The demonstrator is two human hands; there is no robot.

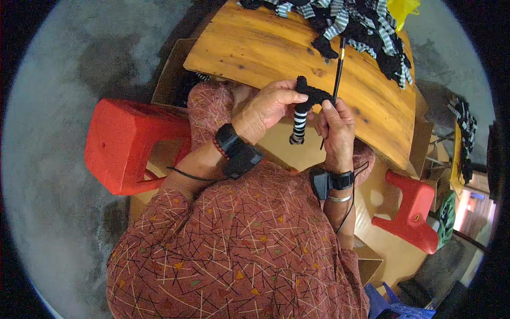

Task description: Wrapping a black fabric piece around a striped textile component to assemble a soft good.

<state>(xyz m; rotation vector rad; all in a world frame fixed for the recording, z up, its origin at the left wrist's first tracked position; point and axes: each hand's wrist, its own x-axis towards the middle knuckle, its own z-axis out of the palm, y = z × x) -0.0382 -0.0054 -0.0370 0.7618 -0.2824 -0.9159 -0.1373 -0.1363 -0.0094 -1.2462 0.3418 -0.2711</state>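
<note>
Black knitted piece (317, 95) — I am seeing it by the near edge of the wooden table (255, 48), its striped tube (299, 125) hanging below. Left hand (273, 106) is pinching the piece's left part, thumb and fingers drawn narrow on the knit. Right hand (337, 125) is gripping the slim dark rod (338, 69) at the piece's right end; I cannot tell whether those fingers are also catching the knit. Upward, the rod is slanting toward a pile of black and striped knits (364, 34) lying on the tabletop. Red stool (109, 149) is standing to the left.
</note>
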